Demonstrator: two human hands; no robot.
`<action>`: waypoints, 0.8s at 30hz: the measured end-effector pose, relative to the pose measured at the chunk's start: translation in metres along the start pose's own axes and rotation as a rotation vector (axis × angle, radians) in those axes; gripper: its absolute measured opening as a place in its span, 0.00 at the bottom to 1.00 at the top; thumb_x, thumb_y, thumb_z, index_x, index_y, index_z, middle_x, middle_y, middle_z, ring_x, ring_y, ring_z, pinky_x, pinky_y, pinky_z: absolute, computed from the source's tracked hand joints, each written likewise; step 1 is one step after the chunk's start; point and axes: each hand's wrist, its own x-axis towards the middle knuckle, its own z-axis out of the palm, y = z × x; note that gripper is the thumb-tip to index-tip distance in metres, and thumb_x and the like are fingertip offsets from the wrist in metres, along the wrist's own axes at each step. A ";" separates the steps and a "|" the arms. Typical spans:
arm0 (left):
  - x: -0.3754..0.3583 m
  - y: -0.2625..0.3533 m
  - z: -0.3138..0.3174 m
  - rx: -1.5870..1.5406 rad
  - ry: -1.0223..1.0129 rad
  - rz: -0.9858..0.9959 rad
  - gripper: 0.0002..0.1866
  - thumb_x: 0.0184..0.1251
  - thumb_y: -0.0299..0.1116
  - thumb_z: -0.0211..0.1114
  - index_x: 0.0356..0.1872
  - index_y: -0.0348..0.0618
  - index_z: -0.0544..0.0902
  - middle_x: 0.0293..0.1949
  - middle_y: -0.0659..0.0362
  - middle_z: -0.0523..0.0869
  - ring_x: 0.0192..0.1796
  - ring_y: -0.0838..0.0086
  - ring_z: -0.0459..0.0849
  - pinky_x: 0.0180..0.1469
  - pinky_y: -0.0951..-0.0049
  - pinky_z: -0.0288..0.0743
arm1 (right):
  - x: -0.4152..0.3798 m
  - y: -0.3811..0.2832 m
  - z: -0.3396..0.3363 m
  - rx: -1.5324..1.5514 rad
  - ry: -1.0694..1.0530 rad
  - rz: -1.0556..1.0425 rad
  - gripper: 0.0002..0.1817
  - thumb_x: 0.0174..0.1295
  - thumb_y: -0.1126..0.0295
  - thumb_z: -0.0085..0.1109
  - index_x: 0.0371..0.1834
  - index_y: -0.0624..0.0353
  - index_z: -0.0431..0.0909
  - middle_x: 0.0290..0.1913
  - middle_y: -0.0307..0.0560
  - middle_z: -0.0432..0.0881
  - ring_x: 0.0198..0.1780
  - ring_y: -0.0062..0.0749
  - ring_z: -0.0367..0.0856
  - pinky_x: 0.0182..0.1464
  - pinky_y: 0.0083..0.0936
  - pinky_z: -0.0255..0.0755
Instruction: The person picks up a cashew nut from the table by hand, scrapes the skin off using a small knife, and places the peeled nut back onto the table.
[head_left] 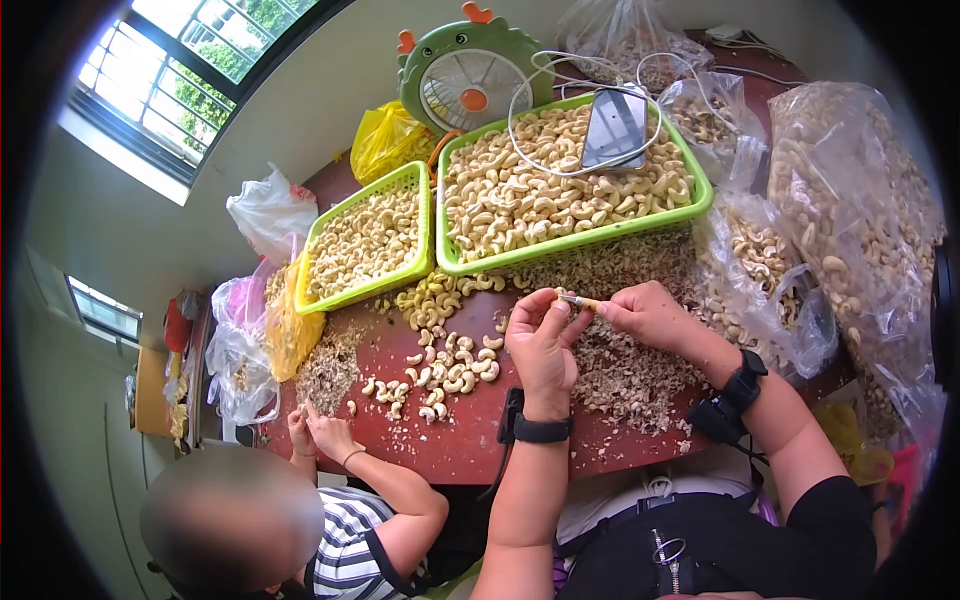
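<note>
Small peeling tool (578,300) lies roughly level, long axis left-right, tip toward the left hand (540,345), which pinches a cashew (mostly hidden). Right hand (650,315) grips the tool's handle. Peeled nuts fill two green baskets (700,190); a loose pile (445,365) and shell scraps remain on the table (480,440).

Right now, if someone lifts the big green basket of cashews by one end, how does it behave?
Probably heavy: the big green basket is heaped with cashews. Its thin slotted plastic walls would likely flex. The phone lying on the nuts, with a white cable looped around, could slide off if it tips.
</note>
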 end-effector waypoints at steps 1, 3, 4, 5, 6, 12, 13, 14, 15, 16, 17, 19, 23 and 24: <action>0.000 0.000 0.001 0.038 0.005 0.023 0.09 0.52 0.16 0.55 0.35 0.36 0.71 0.35 0.56 0.76 0.38 0.71 0.78 0.39 0.67 0.80 | 0.000 0.000 0.000 -0.006 -0.003 0.016 0.22 0.56 0.55 0.52 0.15 0.63 0.73 0.10 0.35 0.65 0.16 0.14 0.60 0.17 0.19 0.57; -0.001 -0.001 0.002 0.057 0.013 0.036 0.09 0.52 0.16 0.55 0.35 0.35 0.71 0.34 0.56 0.75 0.38 0.71 0.78 0.39 0.67 0.80 | -0.001 -0.001 -0.001 -0.011 -0.004 0.032 0.22 0.56 0.55 0.52 0.16 0.63 0.74 0.10 0.35 0.66 0.16 0.14 0.60 0.17 0.19 0.57; -0.002 -0.001 0.002 0.075 0.023 0.051 0.09 0.52 0.16 0.54 0.35 0.35 0.71 0.34 0.55 0.75 0.38 0.72 0.77 0.39 0.67 0.80 | -0.001 -0.002 -0.002 -0.024 -0.005 0.026 0.22 0.56 0.55 0.52 0.15 0.63 0.74 0.10 0.35 0.66 0.16 0.14 0.60 0.17 0.19 0.57; -0.002 -0.001 0.002 0.075 0.022 0.051 0.09 0.52 0.16 0.54 0.35 0.35 0.71 0.34 0.55 0.75 0.38 0.72 0.77 0.39 0.67 0.80 | -0.001 -0.003 -0.003 -0.037 -0.005 0.021 0.22 0.56 0.55 0.52 0.15 0.63 0.74 0.10 0.35 0.66 0.16 0.14 0.60 0.17 0.19 0.57; -0.002 -0.002 0.001 0.059 0.006 0.049 0.09 0.52 0.16 0.54 0.35 0.36 0.71 0.34 0.55 0.75 0.37 0.71 0.77 0.40 0.66 0.80 | -0.001 -0.003 -0.003 -0.037 -0.005 0.020 0.22 0.56 0.55 0.52 0.15 0.63 0.74 0.10 0.35 0.66 0.16 0.14 0.60 0.17 0.19 0.57; 0.000 -0.004 -0.002 -0.122 -0.033 -0.066 0.07 0.55 0.20 0.53 0.36 0.36 0.70 0.35 0.54 0.76 0.39 0.67 0.78 0.47 0.61 0.76 | 0.003 0.007 -0.004 0.011 0.019 0.042 0.22 0.56 0.54 0.52 0.15 0.63 0.73 0.10 0.35 0.65 0.14 0.14 0.59 0.16 0.19 0.56; 0.001 -0.004 -0.002 -0.144 -0.001 -0.103 0.07 0.56 0.21 0.53 0.37 0.36 0.70 0.35 0.54 0.77 0.41 0.66 0.78 0.48 0.61 0.74 | 0.003 0.008 -0.004 0.034 0.003 0.062 0.22 0.56 0.54 0.52 0.15 0.63 0.73 0.10 0.34 0.65 0.14 0.14 0.59 0.16 0.18 0.56; 0.001 -0.003 -0.002 -0.143 -0.002 -0.102 0.07 0.56 0.21 0.53 0.37 0.36 0.70 0.35 0.54 0.77 0.41 0.66 0.78 0.48 0.61 0.74 | 0.004 0.009 -0.003 0.057 -0.013 0.082 0.22 0.56 0.54 0.51 0.15 0.62 0.73 0.10 0.33 0.65 0.14 0.14 0.59 0.16 0.18 0.55; 0.001 -0.003 -0.002 -0.158 -0.010 -0.121 0.08 0.57 0.22 0.54 0.38 0.36 0.71 0.36 0.54 0.78 0.41 0.67 0.78 0.46 0.63 0.76 | 0.004 0.009 -0.003 0.059 -0.012 0.080 0.22 0.56 0.54 0.51 0.15 0.62 0.73 0.10 0.33 0.65 0.14 0.14 0.59 0.16 0.18 0.55; 0.000 -0.002 -0.001 -0.172 -0.018 -0.140 0.08 0.58 0.23 0.55 0.39 0.36 0.72 0.36 0.55 0.79 0.41 0.69 0.79 0.45 0.64 0.77 | 0.004 0.009 -0.003 0.066 -0.016 0.071 0.22 0.56 0.54 0.51 0.15 0.62 0.74 0.10 0.33 0.65 0.14 0.13 0.59 0.15 0.17 0.55; 0.000 -0.002 -0.001 -0.171 -0.021 -0.141 0.08 0.58 0.23 0.55 0.39 0.36 0.72 0.36 0.55 0.79 0.41 0.69 0.79 0.45 0.64 0.77 | 0.004 0.009 -0.003 0.073 -0.019 0.062 0.22 0.56 0.54 0.51 0.15 0.62 0.74 0.10 0.33 0.65 0.14 0.13 0.59 0.15 0.17 0.54; 0.000 -0.002 -0.001 -0.172 -0.043 -0.147 0.10 0.58 0.24 0.55 0.42 0.35 0.72 0.38 0.55 0.79 0.42 0.68 0.79 0.45 0.65 0.76 | 0.003 0.007 -0.004 0.068 -0.018 0.059 0.22 0.56 0.54 0.51 0.15 0.62 0.74 0.10 0.33 0.65 0.14 0.13 0.59 0.15 0.17 0.55; 0.000 -0.003 0.000 -0.159 -0.074 -0.153 0.10 0.59 0.24 0.54 0.43 0.35 0.72 0.39 0.54 0.79 0.43 0.67 0.78 0.46 0.65 0.76 | 0.002 0.004 -0.005 0.085 -0.027 0.048 0.23 0.56 0.53 0.51 0.16 0.62 0.74 0.10 0.33 0.66 0.15 0.13 0.60 0.16 0.17 0.55; 0.000 -0.003 0.000 -0.152 -0.076 -0.146 0.10 0.59 0.23 0.54 0.42 0.35 0.73 0.39 0.54 0.79 0.44 0.67 0.78 0.46 0.65 0.76 | 0.002 0.004 -0.005 0.086 -0.025 0.050 0.23 0.56 0.53 0.51 0.16 0.62 0.74 0.10 0.33 0.66 0.15 0.13 0.60 0.16 0.17 0.55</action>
